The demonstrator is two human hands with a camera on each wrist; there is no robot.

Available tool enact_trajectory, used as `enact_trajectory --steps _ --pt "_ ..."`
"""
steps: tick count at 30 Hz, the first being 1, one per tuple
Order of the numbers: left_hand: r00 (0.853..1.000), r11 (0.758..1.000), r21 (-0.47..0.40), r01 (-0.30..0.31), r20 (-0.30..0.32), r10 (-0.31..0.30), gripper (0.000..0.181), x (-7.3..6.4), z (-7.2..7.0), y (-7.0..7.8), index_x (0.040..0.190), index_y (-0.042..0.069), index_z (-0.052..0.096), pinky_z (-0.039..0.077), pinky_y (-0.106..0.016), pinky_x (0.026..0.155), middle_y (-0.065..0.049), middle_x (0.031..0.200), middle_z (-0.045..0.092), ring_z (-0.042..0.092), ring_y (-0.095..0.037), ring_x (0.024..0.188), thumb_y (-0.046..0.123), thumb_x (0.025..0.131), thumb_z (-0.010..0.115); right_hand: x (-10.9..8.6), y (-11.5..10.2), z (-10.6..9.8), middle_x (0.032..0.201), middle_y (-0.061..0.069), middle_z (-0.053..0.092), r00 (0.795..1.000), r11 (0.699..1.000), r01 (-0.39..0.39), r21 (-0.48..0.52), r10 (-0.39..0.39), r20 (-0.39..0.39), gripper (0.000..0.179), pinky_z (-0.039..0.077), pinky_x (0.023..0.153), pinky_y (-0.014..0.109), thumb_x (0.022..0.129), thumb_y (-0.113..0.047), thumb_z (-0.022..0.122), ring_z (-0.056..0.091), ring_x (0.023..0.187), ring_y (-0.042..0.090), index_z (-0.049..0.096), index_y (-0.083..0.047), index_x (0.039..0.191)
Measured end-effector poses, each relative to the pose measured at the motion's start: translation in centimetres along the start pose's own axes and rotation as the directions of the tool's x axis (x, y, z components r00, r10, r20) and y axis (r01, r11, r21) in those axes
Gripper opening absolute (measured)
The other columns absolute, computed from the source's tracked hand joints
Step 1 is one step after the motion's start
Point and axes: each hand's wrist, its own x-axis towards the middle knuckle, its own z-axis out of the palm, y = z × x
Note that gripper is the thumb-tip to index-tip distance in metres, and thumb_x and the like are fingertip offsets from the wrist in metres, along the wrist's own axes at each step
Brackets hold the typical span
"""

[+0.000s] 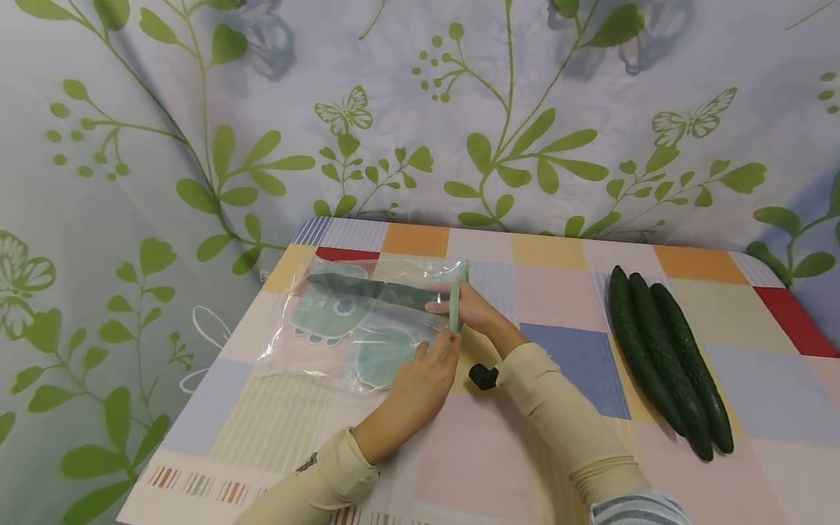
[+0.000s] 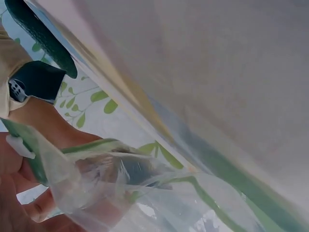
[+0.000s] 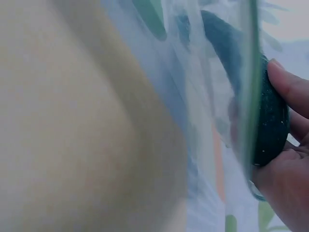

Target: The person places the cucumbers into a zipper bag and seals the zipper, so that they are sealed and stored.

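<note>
A: How is the grip of the right hand (image 1: 471, 305)?

B: It is not wide. The thumb and fingers hold one cucumber (image 1: 387, 289) by its near end, at the mouth of a clear bag (image 1: 278, 357).

A: And from this grip, which way does the cucumber lie?

B: To the left of the grip, and a little toward the far side. Its long axis passes across the green edge (image 1: 454, 310) of the mouth, and most of its length is inside the bag. The right hand is the nearer one to it.

A: Where is the left hand (image 1: 423, 379)?

B: Just beside the grip, on the near side. Its fingers are close together and seem to pinch the lower part of the green edge.

A: How does the cucumber look?

B: Dark green, long and slightly curved. The right wrist view shows its bare end a bit shiny; behind the plastic it looks duller.

A: What is farther?

B: To the right of the grip, well apart from it, three other cucumbers (image 1: 667, 357) lie side by side on a checked cloth (image 1: 472, 459). Beyond the grip hangs a leafy curtain (image 1: 394, 80).
</note>
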Motion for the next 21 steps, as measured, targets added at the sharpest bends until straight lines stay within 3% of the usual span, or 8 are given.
enact_trajectory --steps 8,14,17,21 --pt "0.999 1.000 0.006 0.011 -0.030 -0.011 0.049 -0.2 0.2 -0.7 0.123 0.010 0.057 0.038 -0.018 0.036 -0.002 0.119 0.045 0.056 -0.018 0.075 0.012 0.076 0.070 1.5 -0.1 0.7 0.135 0.016 0.047 0.997 0.996 0.065 -0.059 -0.067 -0.042 0.046 0.038 0.097 0.053 0.082 -0.021 0.066 0.037 0.128 0.036 0.057 -0.003 0.123" --pt "0.999 1.000 0.009 0.027 -0.037 -0.027 0.049 -0.4 0.5 -0.9 0.121 0.012 0.058 0.037 -0.018 0.036 -0.002 0.118 0.046 0.054 -0.014 0.069 0.013 0.074 0.070 2.1 0.3 0.8 0.134 0.019 0.047 0.997 0.990 0.048 -0.134 -0.056 -0.052 0.048 0.036 0.099 0.053 0.081 -0.022 0.068 0.037 0.128 0.037 0.056 -0.001 0.123" --pt "0.999 0.999 -0.003 0.049 -0.021 -0.049 0.047 -0.6 0.7 -1.0 0.119 0.014 0.059 0.037 -0.019 0.036 -0.003 0.118 0.046 0.054 -0.014 0.069 0.013 0.074 0.071 2.4 0.6 1.1 0.133 0.019 0.047 0.998 0.974 0.045 -0.223 -0.056 -0.042 0.050 0.037 0.099 0.051 0.081 -0.025 0.068 0.038 0.127 0.037 0.055 -0.003 0.124" --pt "0.997 0.997 -0.007 0.082 -0.014 -0.082 0.040 -0.9 0.9 -1.1 0.112 0.013 0.063 0.040 -0.021 0.038 -0.008 0.118 0.047 0.055 -0.015 0.069 0.013 0.073 0.071 2.8 0.8 1.3 0.129 0.019 0.051 0.995 0.930 0.066 -0.362 -0.086 -0.041 0.050 0.039 0.097 0.049 0.082 -0.027 0.066 0.043 0.124 0.037 0.055 -0.002 0.124"
